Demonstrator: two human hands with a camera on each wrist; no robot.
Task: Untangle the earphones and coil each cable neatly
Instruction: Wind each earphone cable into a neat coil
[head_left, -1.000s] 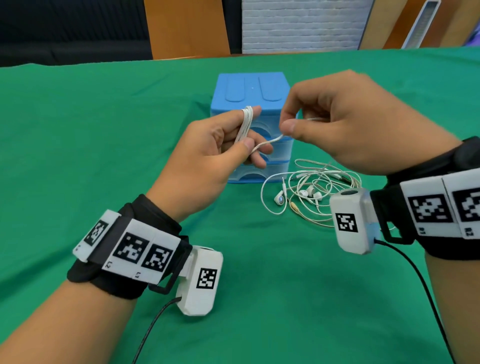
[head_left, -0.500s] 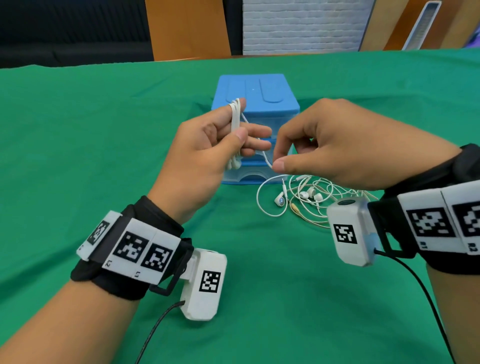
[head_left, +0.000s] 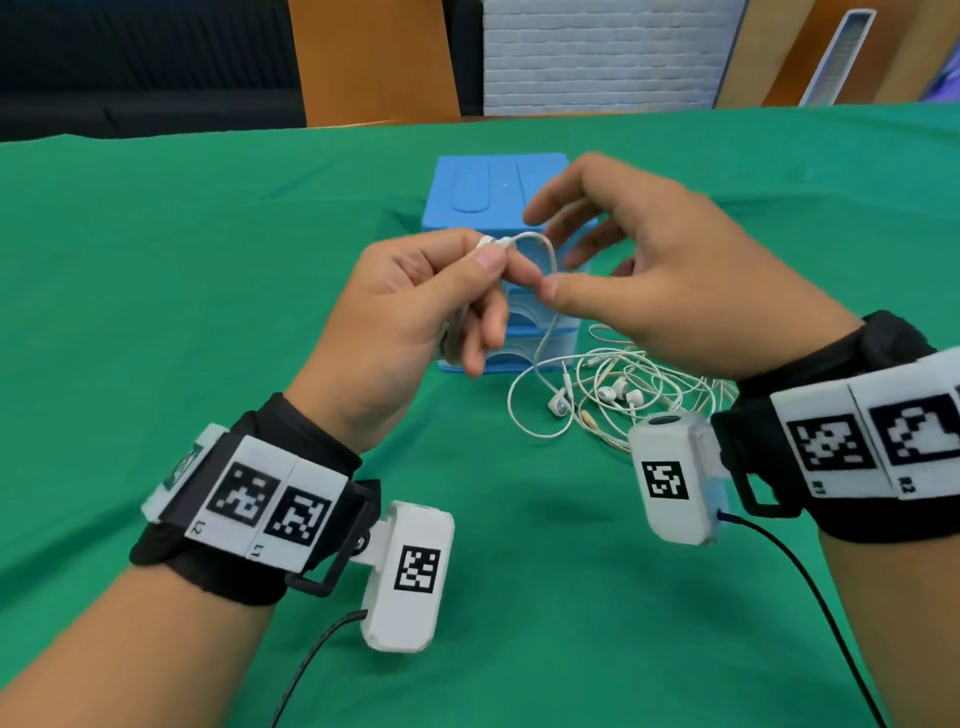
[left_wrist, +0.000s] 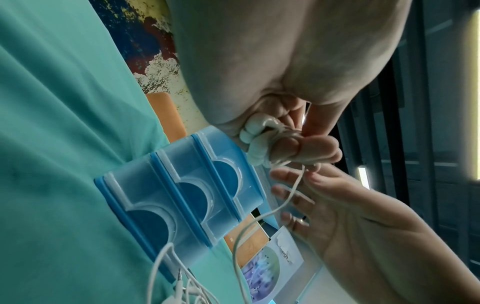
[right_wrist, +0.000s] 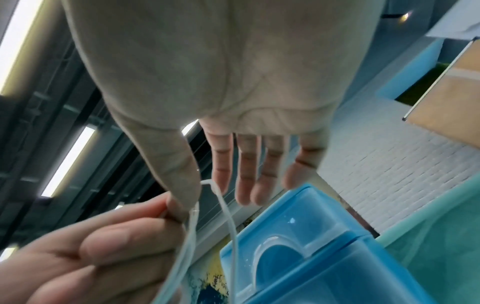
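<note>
My left hand (head_left: 488, 265) holds a white earphone cable (head_left: 540, 241) wound round its fingers, thumb pressed on the turns. The left wrist view shows the white earbuds (left_wrist: 255, 139) tucked against the palm under the windings. A free strand arcs off the coil and drops to a tangled pile of earphones (head_left: 613, 395) on the green cloth. Just to the right my right hand (head_left: 597, 244) hovers with straight, spread fingers, the thumb tip near the strand (right_wrist: 228, 216) but not pinching it. The left hand's (right_wrist: 116, 236) fingers show at that view's lower left.
A small blue drawer box (head_left: 498, 192) stands right behind both hands, its translucent drawers (left_wrist: 182, 197) facing me. The green cloth (head_left: 208, 312) covers the whole table. Beyond the far edge are wooden panels and a white brick wall.
My right hand pinched the strand and carried it round the left fingers; it has now let go and opened above the drawer box. The left hand keeps its grip on the coil.
</note>
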